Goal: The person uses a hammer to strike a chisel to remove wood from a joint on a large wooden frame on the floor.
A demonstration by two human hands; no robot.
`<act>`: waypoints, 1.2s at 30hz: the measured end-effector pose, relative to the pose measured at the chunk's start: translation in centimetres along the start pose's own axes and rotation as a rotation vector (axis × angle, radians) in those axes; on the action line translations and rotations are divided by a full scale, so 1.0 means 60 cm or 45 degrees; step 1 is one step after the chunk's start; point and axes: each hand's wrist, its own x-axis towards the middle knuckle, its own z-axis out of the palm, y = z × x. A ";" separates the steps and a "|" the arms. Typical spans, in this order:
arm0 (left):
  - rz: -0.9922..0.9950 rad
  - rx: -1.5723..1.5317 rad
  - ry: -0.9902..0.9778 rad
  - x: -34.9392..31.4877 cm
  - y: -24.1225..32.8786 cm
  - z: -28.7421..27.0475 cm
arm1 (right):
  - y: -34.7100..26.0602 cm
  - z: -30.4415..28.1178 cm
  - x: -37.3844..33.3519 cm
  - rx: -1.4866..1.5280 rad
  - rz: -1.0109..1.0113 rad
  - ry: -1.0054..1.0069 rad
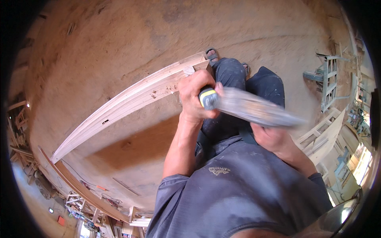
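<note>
My left hand [192, 95] is wrapped round the black-and-yellow grip [208, 98] of a hand tool. From that grip a long, flat grey blade [254, 107] with brownish patches runs to the right across my lap. Motion smears the blade, so its edge and exact kind cannot be made out. Close under the far half of the blade is my right hand [272, 137], its fingers partly hidden; whether it touches the blade is unclear. Beside my left hand lies the near end of a long, pale wooden beam [139, 91] with a few small slots cut in it.
The beam stretches away to the left, its far end near a brown board [79, 186]. My knees and sandalled feet [212, 54] are beside its near end. Metal frames [329, 83] and pale wooden panels [325, 135] stand to the right. A cable [113, 201] lies at lower left.
</note>
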 end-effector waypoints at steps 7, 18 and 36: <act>-0.017 0.125 0.017 -0.003 -0.020 -0.010 | -0.072 -0.039 0.059 0.044 0.200 0.089; -0.101 -0.032 -0.143 -0.013 -0.027 -0.012 | -0.045 -0.006 0.016 -0.157 0.043 0.060; 0.046 -0.467 0.156 0.083 0.116 -0.112 | 0.133 0.000 -0.185 0.627 1.618 -0.053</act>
